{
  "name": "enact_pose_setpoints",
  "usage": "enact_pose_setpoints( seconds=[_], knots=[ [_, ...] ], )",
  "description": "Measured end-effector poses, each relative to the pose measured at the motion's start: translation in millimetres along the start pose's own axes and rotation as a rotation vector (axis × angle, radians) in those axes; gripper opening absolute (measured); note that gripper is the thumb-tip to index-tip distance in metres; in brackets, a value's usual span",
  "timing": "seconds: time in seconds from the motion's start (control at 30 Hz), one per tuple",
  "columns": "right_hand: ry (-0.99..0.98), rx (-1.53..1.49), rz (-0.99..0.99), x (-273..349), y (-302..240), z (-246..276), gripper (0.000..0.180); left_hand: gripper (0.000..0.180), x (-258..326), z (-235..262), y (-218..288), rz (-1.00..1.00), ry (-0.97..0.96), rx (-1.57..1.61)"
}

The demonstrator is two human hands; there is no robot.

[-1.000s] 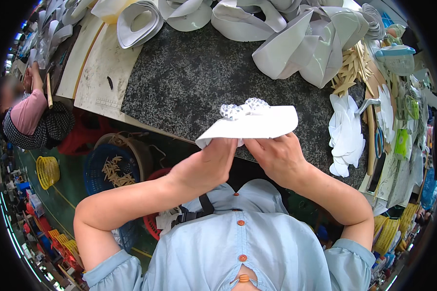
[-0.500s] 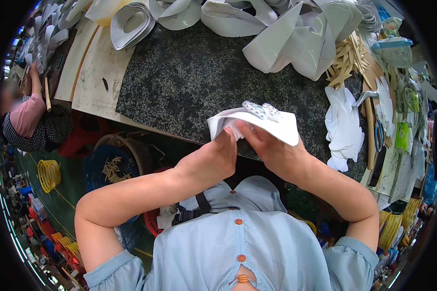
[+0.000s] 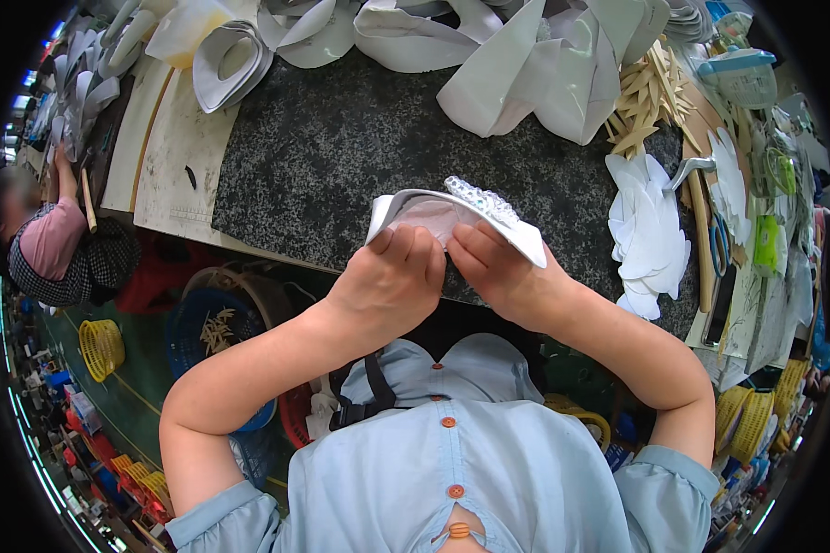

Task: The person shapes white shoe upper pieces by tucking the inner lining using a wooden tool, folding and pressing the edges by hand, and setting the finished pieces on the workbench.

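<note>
Over the near edge of the dark speckled tabletop (image 3: pixel 304 157), I hold a white shoe upper (image 3: pixel 426 212) with both hands. Its pale lining faces me, and a cluster of sparkling stones (image 3: pixel 484 200) decorates its far outer side. My left hand (image 3: pixel 389 284) is closed on the left part, fingers curled over the near edge. The right hand (image 3: pixel 510 278) grips the other part, its fingertips bent into the inside near the left hand's. Both thumbs are largely hidden.
Curved white uppers (image 3: pixel 572 83) line the table's back. At right lie pointed beige pieces (image 3: pixel 653 97), flat white pieces (image 3: pixel 647 235), a hammer (image 3: pixel 706 244) and blue-handled scissors (image 3: pixel 719 230). A blue basket (image 3: pixel 183 343) stands below left. Another person (image 3: pixel 51 241) works at far left.
The upper has turned so that its lining now shows more. My fingers have curled further over its near edge, and it sits slightly further left in view.
</note>
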State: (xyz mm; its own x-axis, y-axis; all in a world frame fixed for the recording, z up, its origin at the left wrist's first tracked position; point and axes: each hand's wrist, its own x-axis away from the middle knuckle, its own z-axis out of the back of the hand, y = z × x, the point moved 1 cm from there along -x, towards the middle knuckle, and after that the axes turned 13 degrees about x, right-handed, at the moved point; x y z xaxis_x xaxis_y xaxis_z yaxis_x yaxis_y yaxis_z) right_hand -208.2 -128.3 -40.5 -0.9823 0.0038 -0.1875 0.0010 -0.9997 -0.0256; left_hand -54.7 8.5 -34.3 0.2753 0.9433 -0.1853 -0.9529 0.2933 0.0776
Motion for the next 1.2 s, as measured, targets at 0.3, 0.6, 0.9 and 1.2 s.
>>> enact_pose_setpoints(
  seconds=[0.3, 0.6, 0.9, 1.2],
  knots=[
    [0.161, 0.149, 0.102, -5.6, -0.7, -6.7, 0.039, 0.037, -1.8, 2.6, -5.2, -0.021, 0.037, 0.029],
    [0.155, 0.024, -0.014, -8.8, 6.8, -10.0, 0.035, 0.032, -12.0, 11.1, -7.5, 0.003, -0.109, 0.009],
    [0.178, -0.451, -0.342, 14.0, 18.1, 3.2, 0.027, 0.035, -16.7, 32.4, -33.0, -0.293, -0.195, -0.109],
    [0.233, -0.401, -0.304, -5.4, 7.0, -11.5, 0.02, 0.028, -26.5, 12.8, -20.1, -0.008, -0.06, 0.061]
  ],
)
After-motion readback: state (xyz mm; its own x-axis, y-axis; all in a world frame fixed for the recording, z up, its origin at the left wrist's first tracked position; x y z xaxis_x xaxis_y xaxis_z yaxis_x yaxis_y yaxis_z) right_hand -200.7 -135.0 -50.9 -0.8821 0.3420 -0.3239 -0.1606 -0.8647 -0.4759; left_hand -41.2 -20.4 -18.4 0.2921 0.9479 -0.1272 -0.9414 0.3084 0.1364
